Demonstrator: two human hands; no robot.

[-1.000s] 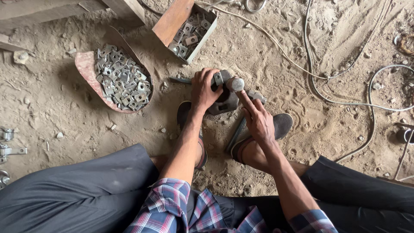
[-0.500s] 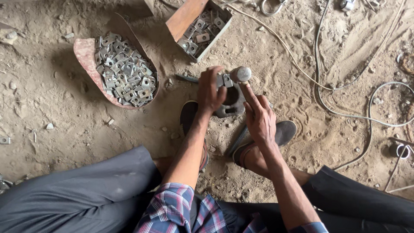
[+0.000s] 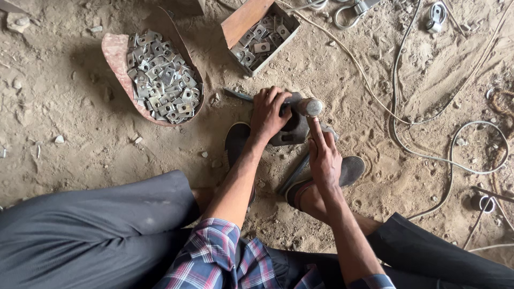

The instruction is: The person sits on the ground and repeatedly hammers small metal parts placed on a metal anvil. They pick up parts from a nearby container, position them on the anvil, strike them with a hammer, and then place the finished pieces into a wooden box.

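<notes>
Squatting low over a dusty dirt floor, the person works in a tight pocket between both feet, and there is bare ground open to the outer side of the left hand before the curved reddish tray heaped with small square metal plates begins. Just beyond the hands sits an open box holding more of the same plates, and out past the right hand pale cables loop across the floor, crowding that side. Both forearms reach forward and down from plaid cuffs, knees spread wide in dark trousers. The left hand is curled over, fingers closed down on the dark metal block resting on the ground right under it, pinning it in place. The right hand comes in from below, index finger stretched straight up to touch the rounded grey head of a tool that lies across the top of the block; the other fingers are folded loosely, gripping nothing that can be made out. A thin flat bar pokes out from beneath the left hand toward the tray. Sandalled feet bracket the block just beneath both wrists.
</notes>
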